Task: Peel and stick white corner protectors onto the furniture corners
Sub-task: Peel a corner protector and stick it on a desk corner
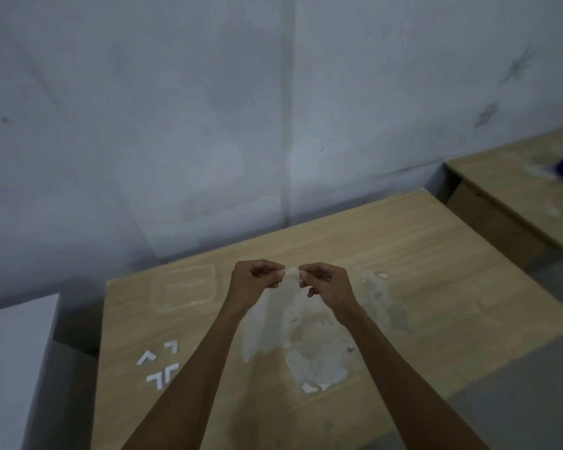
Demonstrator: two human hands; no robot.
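Both my hands are raised over the middle of the wooden table (436,261). My left hand (254,280) and my right hand (322,282) pinch a small pale corner protector (291,273) between their fingertips, the other fingers curled. Several white L-shaped corner protectors (161,363) lie loose on the table near its front left, apart from my hands. Details of the pinched piece are blurred.
A clear plastic tray (186,289) lies flat on the table left of my hands. A worn whitish patch (312,339) covers the tabletop beneath them. A second wooden desk (514,196) stands at the right, a white cabinet (10,358) at the left, a grey wall behind.
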